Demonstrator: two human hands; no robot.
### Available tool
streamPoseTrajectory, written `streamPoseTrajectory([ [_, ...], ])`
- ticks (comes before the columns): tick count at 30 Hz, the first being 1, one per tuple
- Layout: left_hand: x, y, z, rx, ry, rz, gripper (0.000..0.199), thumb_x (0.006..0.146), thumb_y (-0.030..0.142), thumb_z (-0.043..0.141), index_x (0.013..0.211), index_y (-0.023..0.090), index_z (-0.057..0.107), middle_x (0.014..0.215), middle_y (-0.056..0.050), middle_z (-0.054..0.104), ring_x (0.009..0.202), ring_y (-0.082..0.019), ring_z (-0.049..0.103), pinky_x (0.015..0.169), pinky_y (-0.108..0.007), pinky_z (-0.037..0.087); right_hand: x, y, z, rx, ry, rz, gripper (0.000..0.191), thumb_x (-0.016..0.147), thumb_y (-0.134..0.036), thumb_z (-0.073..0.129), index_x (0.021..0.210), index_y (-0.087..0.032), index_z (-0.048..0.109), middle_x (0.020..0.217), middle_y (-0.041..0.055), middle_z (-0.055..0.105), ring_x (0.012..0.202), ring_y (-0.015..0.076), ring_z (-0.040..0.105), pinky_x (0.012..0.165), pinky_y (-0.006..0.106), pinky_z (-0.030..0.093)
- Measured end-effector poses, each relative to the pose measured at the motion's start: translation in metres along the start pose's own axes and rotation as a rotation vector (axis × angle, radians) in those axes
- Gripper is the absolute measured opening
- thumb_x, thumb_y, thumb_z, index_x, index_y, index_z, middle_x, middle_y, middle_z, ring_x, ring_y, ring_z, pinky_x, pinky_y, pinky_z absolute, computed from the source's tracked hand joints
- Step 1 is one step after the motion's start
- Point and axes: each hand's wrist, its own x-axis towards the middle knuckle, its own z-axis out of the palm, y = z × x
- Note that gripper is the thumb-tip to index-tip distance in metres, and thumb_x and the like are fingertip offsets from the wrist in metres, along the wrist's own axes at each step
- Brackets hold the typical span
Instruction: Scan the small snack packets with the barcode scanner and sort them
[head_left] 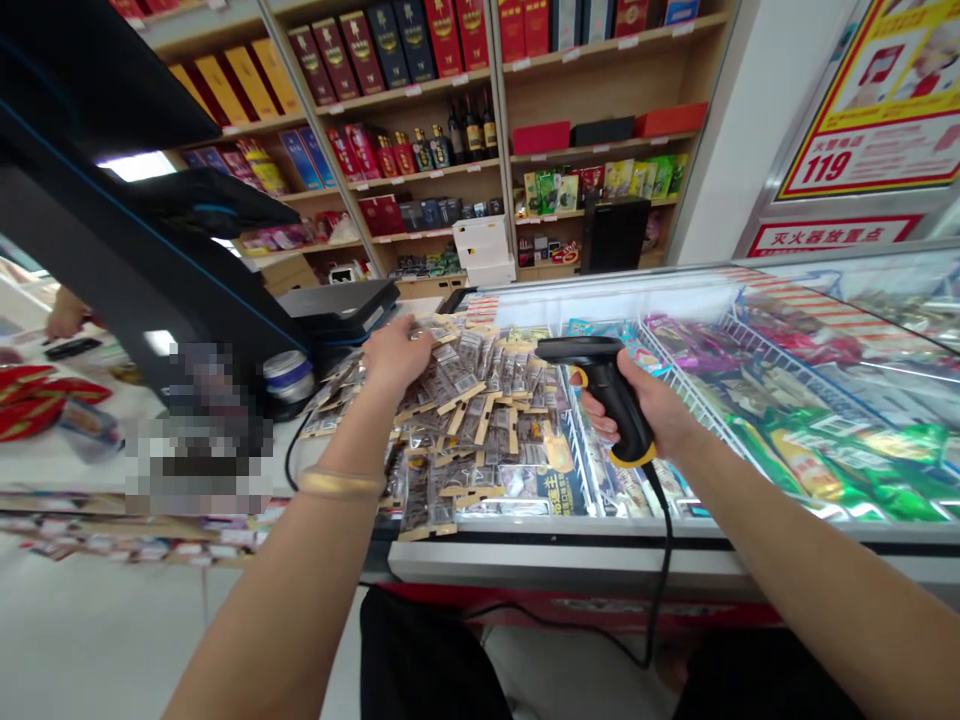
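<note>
A black barcode scanner (626, 410) with yellow trim is gripped in my right hand (652, 400), its head pointing left over the freezer lid. Its cable drops down the freezer front. My left hand (397, 355), with a gold bangle (341, 483) on the wrist, rests at the far left of a heap of small clear-and-brown packets (465, 385). The fingers curl down into the heap, and their tips are mostly hidden, so what they hold is not visible. The packets have tan edge strips and lie loosely piled on the freezer's glass top.
Under the glass, the chest freezer (555, 565) holds wire baskets of wrapped ices (810, 465). To the left stand a dark monitor stand (172, 260) and a round tub (289, 380). Shelves (420, 90) of boxes and bottles line the back. A person's hand (67, 312) shows far left.
</note>
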Motion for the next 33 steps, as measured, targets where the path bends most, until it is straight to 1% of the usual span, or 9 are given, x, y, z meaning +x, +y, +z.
streamPoseTrajectory([
  [3,-0.005,-0.003,0.004,0.153,0.006,-0.038,0.041,0.072,0.041,0.071,0.109,0.022,0.076,0.123,-0.021,0.071,0.125,-0.047,0.059,0.107,-0.068,0.040,-0.001,0.004,-0.006,0.009,0.040,0.007,0.060,0.073,-0.071,0.078,0.095,-0.017,0.063,0.063,-0.0022,0.055,0.047,0.0088,0.045,0.041,0.020,0.041],
  [11,-0.016,0.016,-0.003,0.231,-0.053,-0.071,0.052,0.088,0.045,0.056,0.133,0.021,0.067,0.149,-0.019,0.057,0.145,-0.040,0.044,0.119,-0.059,0.033,-0.001,0.007,-0.016,0.006,0.062,-0.007,0.060,0.076,-0.070,0.075,0.099,-0.016,0.065,0.063,-0.0015,0.055,0.047,0.0097,0.045,0.040,0.022,0.041],
  [14,-0.021,0.021,-0.007,0.228,-0.009,-0.076,0.050,0.088,0.042,0.059,0.133,0.024,0.067,0.150,-0.018,0.055,0.146,-0.041,0.041,0.120,-0.062,0.031,-0.001,0.008,-0.018,0.019,0.056,0.000,0.058,0.080,-0.070,0.071,0.102,-0.016,0.063,0.066,-0.0012,0.055,0.048,0.0102,0.047,0.042,0.022,0.042],
  [17,-0.025,0.025,-0.011,0.116,0.112,0.032,0.044,0.086,0.036,0.061,0.128,0.025,0.069,0.145,-0.018,0.055,0.143,-0.043,0.041,0.119,-0.065,0.029,-0.002,0.009,-0.019,0.023,0.066,-0.005,0.056,0.083,-0.070,0.068,0.102,-0.018,0.063,0.066,-0.0012,0.055,0.048,0.0099,0.047,0.042,0.022,0.042],
  [21,-0.046,0.045,-0.008,-0.051,0.236,0.326,0.029,0.088,0.029,0.059,0.114,0.023,0.069,0.132,-0.014,0.059,0.135,-0.034,0.047,0.118,-0.056,0.033,-0.006,0.004,-0.020,0.009,0.128,-0.048,0.054,0.087,-0.071,0.063,0.098,-0.018,0.063,0.065,-0.0008,0.055,0.047,0.0103,0.046,0.041,0.022,0.041],
  [24,-0.080,0.070,0.010,-0.171,0.209,0.552,0.012,0.089,0.026,0.060,0.099,0.023,0.066,0.120,-0.010,0.062,0.124,-0.028,0.054,0.113,-0.050,0.039,-0.011,-0.006,-0.026,-0.007,0.184,-0.039,0.051,0.090,-0.069,0.058,0.092,-0.018,0.061,0.064,0.0001,0.055,0.047,0.0109,0.046,0.042,0.022,0.042],
  [26,-0.106,0.087,0.032,-0.251,0.162,0.672,0.002,0.088,0.024,0.062,0.090,0.022,0.062,0.118,-0.009,0.063,0.119,-0.026,0.057,0.108,-0.048,0.043,-0.016,-0.012,-0.035,-0.012,0.229,-0.023,0.049,0.093,-0.067,0.054,0.090,-0.019,0.059,0.063,0.0006,0.054,0.047,0.0114,0.045,0.041,0.022,0.041],
  [28,-0.128,0.102,0.059,-0.305,0.102,0.772,0.006,0.086,0.022,0.066,0.083,0.022,0.061,0.113,-0.009,0.065,0.114,-0.025,0.060,0.103,-0.046,0.047,-0.020,-0.016,-0.045,-0.001,0.278,-0.035,0.048,0.095,-0.066,0.052,0.091,-0.019,0.059,0.062,0.0008,0.053,0.047,0.0119,0.045,0.040,0.022,0.039],
  [33,-0.155,0.117,0.116,-0.344,-0.078,0.809,0.008,0.082,0.016,0.067,0.080,0.022,0.061,0.111,-0.009,0.070,0.112,-0.024,0.065,0.099,-0.046,0.053,-0.027,-0.014,-0.066,0.060,0.378,-0.092,0.049,0.095,-0.066,0.051,0.097,-0.018,0.061,0.061,-0.0003,0.053,0.046,0.0121,0.045,0.041,0.022,0.040],
])
